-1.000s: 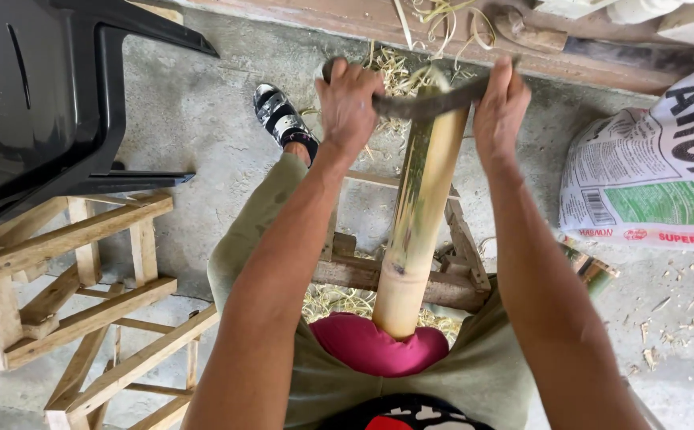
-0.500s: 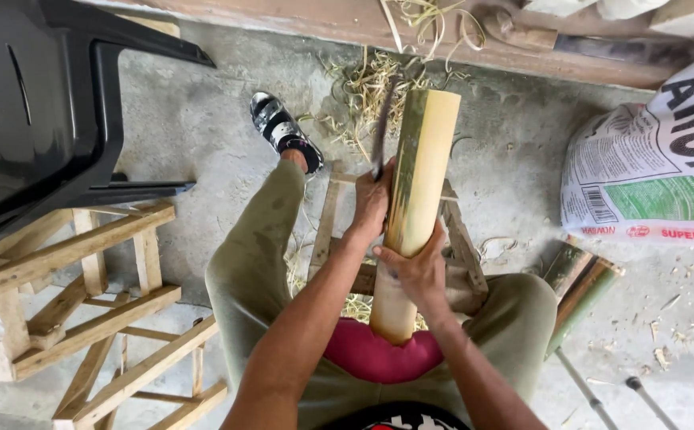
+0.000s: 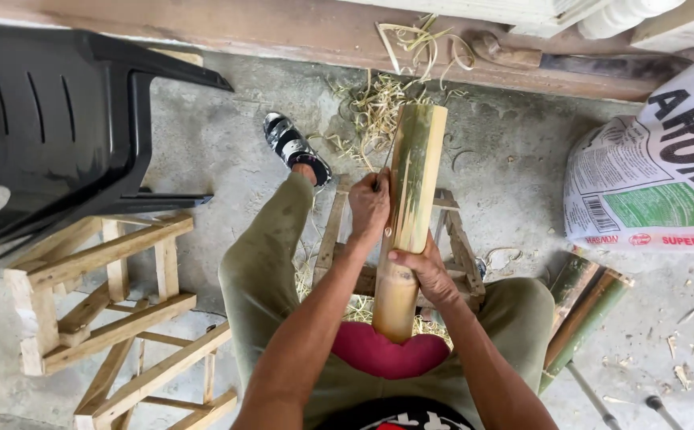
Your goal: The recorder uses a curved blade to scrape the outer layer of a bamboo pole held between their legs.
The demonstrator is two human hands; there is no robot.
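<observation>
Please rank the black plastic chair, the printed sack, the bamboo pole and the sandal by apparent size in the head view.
1. black plastic chair
2. printed sack, cut by the frame edge
3. bamboo pole
4. sandal

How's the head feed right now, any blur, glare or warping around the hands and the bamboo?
Head view: even daylight with soft shadows and no glare; the left hand, right hand and bamboo are sharp, without motion blur; the chair at the left looms large and stretched by the wide lens; the sack is bright but not blown out.
</observation>
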